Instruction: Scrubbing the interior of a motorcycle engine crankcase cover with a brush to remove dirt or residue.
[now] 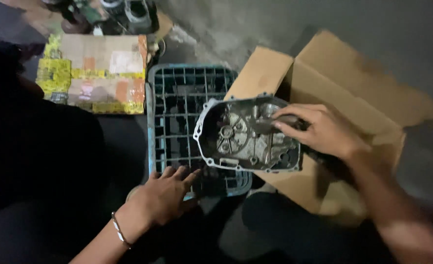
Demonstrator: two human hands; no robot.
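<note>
Two hands (241,161) — metal engine cover (248,134), blue crate (177,98)

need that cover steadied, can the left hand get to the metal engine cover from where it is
Probably yes. The left hand rests on the near edge of the blue plastic crate, just below the metal engine cover, with nothing between them. The right hand grips only the cover's far side.

Right hand (324,129) gripping grey engine cover (241,139) over blue crate (158,122), left hand (165,195) at crate's edge.
</note>
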